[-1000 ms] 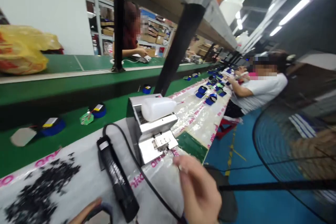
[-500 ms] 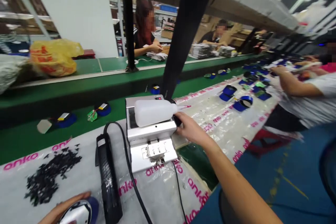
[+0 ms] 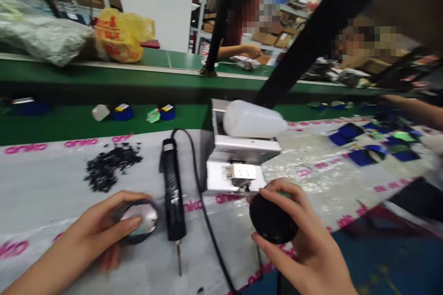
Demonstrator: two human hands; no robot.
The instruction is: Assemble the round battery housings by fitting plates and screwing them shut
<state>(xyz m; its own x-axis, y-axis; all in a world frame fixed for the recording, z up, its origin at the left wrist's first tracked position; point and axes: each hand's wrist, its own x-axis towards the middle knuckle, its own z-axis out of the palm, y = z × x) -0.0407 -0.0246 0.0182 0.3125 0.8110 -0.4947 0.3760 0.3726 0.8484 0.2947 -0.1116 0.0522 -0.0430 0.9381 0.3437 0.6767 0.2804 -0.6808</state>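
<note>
In the head view, the left hand [image 3: 100, 230] lies near the front edge of the table [image 3: 41, 184], with its fingers curled around a round shiny disc [image 3: 140, 221] that rests on the plastic sheet. The right hand [image 3: 294, 235] holds a black round part [image 3: 272, 219] in closed fingers, just in front of the metal machine [image 3: 242, 161]. A black electric screwdriver [image 3: 173, 193] lies between the two hands. A white bottle [image 3: 252, 122] lies on top of the machine, and a pile of small black pieces [image 3: 107, 168] is toward the left part of the table.
</note>
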